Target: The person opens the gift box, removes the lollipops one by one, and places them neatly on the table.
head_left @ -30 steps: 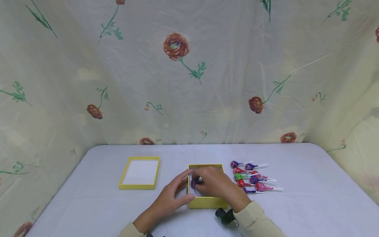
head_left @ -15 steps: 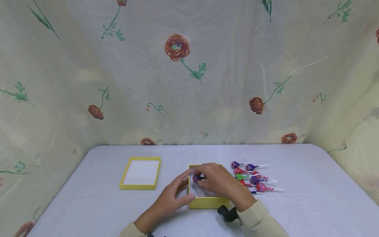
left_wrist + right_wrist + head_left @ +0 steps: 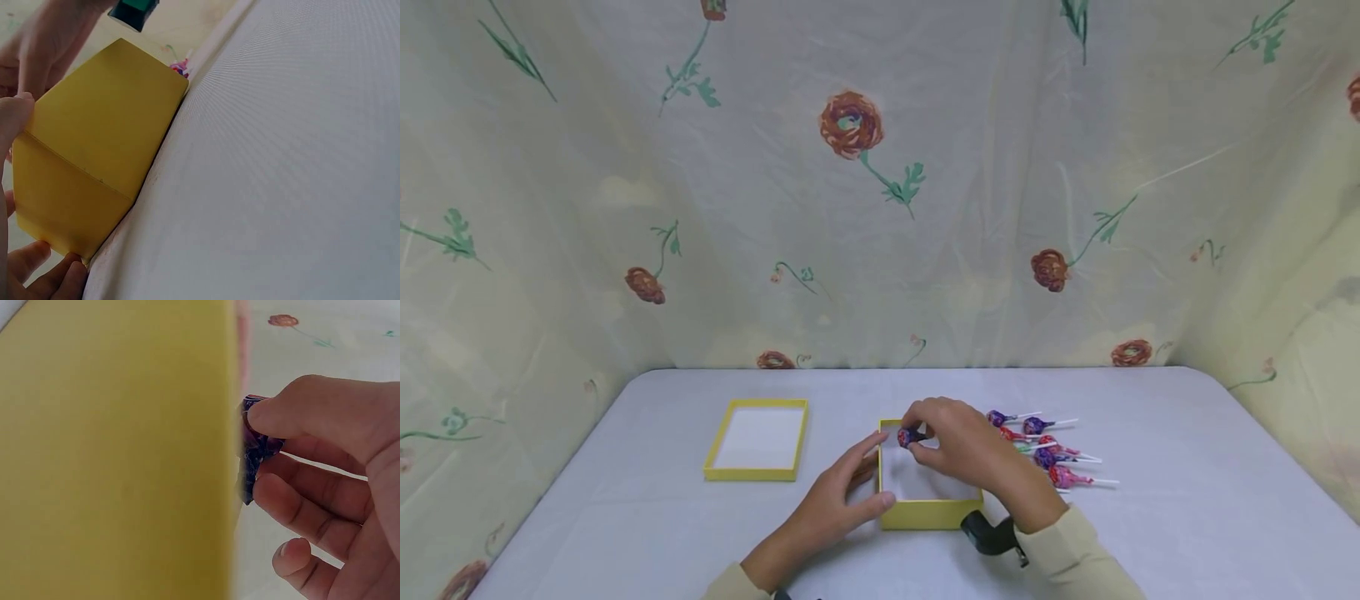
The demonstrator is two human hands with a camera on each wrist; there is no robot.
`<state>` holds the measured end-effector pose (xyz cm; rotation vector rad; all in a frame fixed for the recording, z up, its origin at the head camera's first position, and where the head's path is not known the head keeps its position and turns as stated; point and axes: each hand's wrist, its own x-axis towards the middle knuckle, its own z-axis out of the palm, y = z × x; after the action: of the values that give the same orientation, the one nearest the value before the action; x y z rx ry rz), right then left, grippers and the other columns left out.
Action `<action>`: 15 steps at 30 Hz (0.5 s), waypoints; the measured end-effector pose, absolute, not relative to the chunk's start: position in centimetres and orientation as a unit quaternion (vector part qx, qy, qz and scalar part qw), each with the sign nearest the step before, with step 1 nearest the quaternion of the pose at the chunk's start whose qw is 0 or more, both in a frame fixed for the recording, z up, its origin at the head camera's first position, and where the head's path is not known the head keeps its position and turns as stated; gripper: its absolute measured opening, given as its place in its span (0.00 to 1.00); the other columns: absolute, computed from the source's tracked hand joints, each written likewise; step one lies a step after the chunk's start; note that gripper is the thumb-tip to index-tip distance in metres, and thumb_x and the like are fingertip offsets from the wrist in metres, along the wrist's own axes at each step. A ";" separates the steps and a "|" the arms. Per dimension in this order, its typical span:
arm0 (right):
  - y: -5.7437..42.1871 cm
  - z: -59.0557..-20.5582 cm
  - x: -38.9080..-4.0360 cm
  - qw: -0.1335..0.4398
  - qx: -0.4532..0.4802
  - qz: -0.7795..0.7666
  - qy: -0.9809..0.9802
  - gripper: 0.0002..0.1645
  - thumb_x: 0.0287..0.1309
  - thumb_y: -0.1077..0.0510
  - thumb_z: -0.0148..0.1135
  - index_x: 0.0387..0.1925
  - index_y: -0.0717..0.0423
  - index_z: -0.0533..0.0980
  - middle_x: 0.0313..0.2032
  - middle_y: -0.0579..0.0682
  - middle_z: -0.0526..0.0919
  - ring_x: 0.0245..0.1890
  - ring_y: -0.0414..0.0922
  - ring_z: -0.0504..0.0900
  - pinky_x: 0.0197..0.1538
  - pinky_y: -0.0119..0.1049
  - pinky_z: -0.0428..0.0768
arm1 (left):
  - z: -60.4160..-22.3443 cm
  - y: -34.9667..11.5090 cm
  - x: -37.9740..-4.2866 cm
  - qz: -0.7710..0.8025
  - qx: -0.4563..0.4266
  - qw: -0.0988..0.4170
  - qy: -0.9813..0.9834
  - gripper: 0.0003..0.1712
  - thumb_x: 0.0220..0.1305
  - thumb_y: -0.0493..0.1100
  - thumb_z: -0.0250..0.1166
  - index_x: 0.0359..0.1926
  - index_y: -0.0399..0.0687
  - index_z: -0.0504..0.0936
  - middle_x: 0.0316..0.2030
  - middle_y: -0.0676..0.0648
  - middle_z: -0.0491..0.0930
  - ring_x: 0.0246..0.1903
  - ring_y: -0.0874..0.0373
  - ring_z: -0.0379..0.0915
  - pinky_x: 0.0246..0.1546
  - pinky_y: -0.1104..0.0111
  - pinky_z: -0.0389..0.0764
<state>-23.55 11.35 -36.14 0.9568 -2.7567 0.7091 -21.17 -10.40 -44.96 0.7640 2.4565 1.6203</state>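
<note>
My left hand [image 3: 837, 500] grips the left side of an open yellow box [image 3: 931, 515], its thumb near the front corner. In the left wrist view, its fingertips touch the lower end of the box [image 3: 106, 125]. Over the box's far left part, my right hand [image 3: 958, 440] pinches a purple-wrapped lollipop [image 3: 907, 437] between thumb and fingers. The right wrist view shows the dark blue and purple wrapper [image 3: 253, 450] in those fingers, partly hidden behind the box wall [image 3: 112, 456]. The white box floor shows below the hand.
Several lollipops [image 3: 1063, 477] in purple, red, pink and green wrappers lie right of the box, some hidden by my right arm. A shallow yellow lid [image 3: 751, 474], white inside, lies to the left. Flowered cloth [image 3: 985, 183] hangs behind the table.
My right hand has moved up and slightly right in the head view, with the purple lollipop in its fingers. My left hand stays in place at the box.
</note>
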 end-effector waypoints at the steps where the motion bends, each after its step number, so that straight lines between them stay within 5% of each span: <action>1: 11.3 -36.0 -23.5 0.069 0.317 0.237 -0.916 0.12 0.52 0.59 0.71 0.40 0.51 0.81 0.37 0.42 0.83 0.35 0.38 0.79 0.40 0.30 0.82 | -45.0 -10.4 -21.2 0.532 0.250 0.050 0.807 0.39 0.65 0.49 0.63 0.72 0.70 0.56 0.71 0.58 0.57 0.65 0.56 0.63 0.66 0.62 0.67; 15: 12.3 -34.1 -22.0 0.068 0.340 0.223 -0.911 0.16 0.55 0.57 0.69 0.47 0.53 0.81 0.40 0.42 0.82 0.37 0.38 0.78 0.42 0.31 0.83 | -44.7 -10.3 -21.1 0.532 0.242 0.058 0.809 0.39 0.65 0.51 0.63 0.73 0.66 0.56 0.71 0.56 0.57 0.66 0.56 0.62 0.66 0.61 0.67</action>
<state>-22.00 12.34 -34.08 1.0235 -2.7445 0.6723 -21.11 -10.34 -44.67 0.7347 2.4530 1.6130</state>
